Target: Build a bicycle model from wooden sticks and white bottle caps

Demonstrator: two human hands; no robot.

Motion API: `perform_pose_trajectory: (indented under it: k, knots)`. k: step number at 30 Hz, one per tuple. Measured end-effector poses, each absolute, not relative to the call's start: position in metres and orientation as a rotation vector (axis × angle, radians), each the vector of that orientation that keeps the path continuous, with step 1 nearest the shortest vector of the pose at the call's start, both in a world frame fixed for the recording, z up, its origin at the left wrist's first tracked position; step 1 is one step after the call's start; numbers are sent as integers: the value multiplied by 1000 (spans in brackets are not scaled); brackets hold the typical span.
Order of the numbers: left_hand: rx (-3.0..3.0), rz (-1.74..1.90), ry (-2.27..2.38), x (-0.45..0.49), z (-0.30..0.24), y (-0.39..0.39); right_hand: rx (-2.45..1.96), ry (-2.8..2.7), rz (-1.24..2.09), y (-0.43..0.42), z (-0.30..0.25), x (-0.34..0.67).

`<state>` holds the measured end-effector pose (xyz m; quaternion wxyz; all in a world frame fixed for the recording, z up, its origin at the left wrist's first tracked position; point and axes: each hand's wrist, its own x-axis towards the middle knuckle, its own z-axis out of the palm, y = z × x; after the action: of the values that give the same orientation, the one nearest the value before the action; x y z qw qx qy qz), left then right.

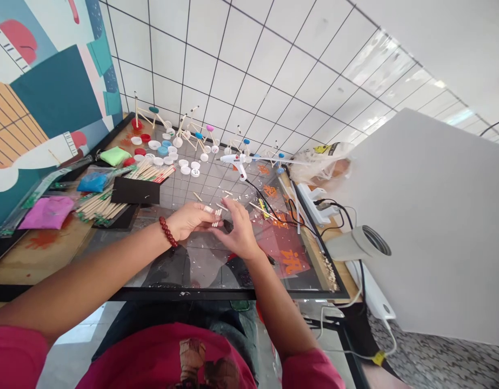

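Observation:
My left hand (190,219), with a red bead bracelet (167,231) on the wrist, pinches short wooden sticks (215,216) over the glass table top (200,265). My right hand (238,229) meets it from the right, fingers curled around the same sticks and a dark object that I cannot make out. More loose sticks (257,206) lie just beyond the hands.
A glue gun (237,160) stands at the back with its black cord running right to a power strip (317,201). Bottle caps (164,154), stick-and-cap models (192,132), stick bundles (107,202), a black card (135,190) and coloured bags (48,212) lie left. A plastic bag (322,162) sits right.

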<state>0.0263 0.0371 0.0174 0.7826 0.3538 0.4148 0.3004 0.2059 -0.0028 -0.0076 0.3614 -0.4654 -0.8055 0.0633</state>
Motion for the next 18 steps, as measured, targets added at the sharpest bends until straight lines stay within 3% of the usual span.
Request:
perform_pose_trajectory:
  k: [6, 14, 18]
  knots:
    - [753, 755, 872, 31, 15, 34, -1263, -1981, 71, 1, -10, 203]
    - [946, 824, 906, 32, 19, 31, -1118, -1891, 397, 0, 4, 207]
    - [1045, 775, 904, 33, 18, 29, -1146, -1822, 371, 3, 3, 205]
